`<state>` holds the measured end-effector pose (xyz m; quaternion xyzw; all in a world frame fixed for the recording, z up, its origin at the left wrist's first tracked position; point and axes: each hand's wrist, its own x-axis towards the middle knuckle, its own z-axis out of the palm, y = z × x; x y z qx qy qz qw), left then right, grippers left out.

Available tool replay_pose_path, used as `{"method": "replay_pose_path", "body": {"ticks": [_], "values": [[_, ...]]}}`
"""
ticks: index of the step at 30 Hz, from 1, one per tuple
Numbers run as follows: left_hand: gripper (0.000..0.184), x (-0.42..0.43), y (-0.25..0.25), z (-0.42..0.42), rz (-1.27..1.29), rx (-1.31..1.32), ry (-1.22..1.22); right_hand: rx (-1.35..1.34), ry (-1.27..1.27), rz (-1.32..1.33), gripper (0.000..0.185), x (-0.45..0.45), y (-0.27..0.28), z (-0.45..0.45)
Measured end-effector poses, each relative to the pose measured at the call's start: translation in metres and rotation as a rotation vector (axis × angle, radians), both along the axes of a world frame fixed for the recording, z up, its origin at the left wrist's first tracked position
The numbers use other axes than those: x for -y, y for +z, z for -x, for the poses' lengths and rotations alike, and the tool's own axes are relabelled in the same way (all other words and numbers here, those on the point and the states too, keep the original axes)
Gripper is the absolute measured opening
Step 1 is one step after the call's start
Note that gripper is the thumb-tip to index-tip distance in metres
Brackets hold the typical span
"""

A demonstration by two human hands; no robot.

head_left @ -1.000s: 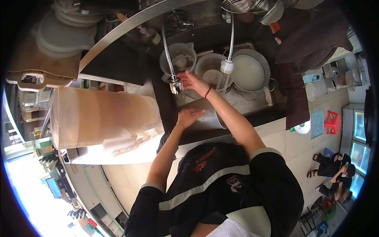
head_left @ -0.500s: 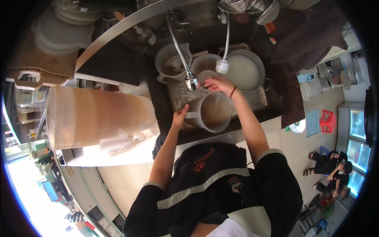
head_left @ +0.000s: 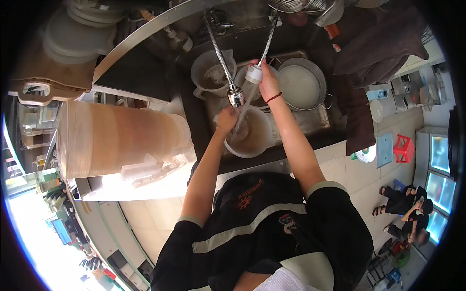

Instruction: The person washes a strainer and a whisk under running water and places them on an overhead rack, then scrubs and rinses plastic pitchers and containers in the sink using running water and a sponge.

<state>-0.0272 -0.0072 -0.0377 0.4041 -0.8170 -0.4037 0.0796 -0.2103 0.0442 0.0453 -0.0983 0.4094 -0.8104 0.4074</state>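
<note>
My right hand (head_left: pixel 268 83) is closed around the white spray head (head_left: pixel 254 73) of a flexible tap hose. Water streams from it down into a translucent plastic pitcher (head_left: pixel 259 138) that holds cloudy brownish liquid. At the pitcher's left rim, my left hand (head_left: pixel 227 120) has its fingers curled on the edge; its fingertips are partly hidden. Just above that hand hangs the chrome tap head (head_left: pixel 236 97), apart from my right hand. Behind stand a second pitcher (head_left: pixel 208 72) and a pot of whitish liquid (head_left: pixel 300 87). Another container is mostly covered by my right hand.
Everything stands in a dark metal sink (head_left: pixel 310 121). A large translucent tub (head_left: pixel 121 140) lies on the left counter. A dark cloth (head_left: pixel 357 121) hangs over the right edge, and strainers (head_left: pixel 310 7) hang at the back. Two people sit far right near a red stool (head_left: pixel 402 149).
My right hand has taken hold of the white spray head, and water now runs from it. My left hand has moved from the pitcher's handle to its rim; the pitcher has shifted slightly left and stands more upright.
</note>
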Motion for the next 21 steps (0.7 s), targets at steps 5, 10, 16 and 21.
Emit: {"method": "replay_pose_path", "body": {"ticks": [5, 10, 16, 21], "values": [[0.025, -0.002, 0.039, 0.032, -0.555, -0.658, 0.182, 0.173, 0.082, 0.121, 0.040, -0.014, -0.013, 0.014], [0.029, -0.012, 0.057, 0.029, -1.122, -1.000, 0.003, 0.399, 0.167, 0.066, 0.038, -0.025, -0.034, -0.004], [0.018, -0.001, 0.067, -0.007, -1.190, -1.105, 0.135, 0.286, 0.445, -0.370, 0.038, -0.008, -0.086, -0.043], [0.018, 0.010, 0.046, -0.024, -0.965, -0.928, 0.394, -0.073, 0.626, -0.567, 0.033, 0.003, -0.081, -0.054]]}}
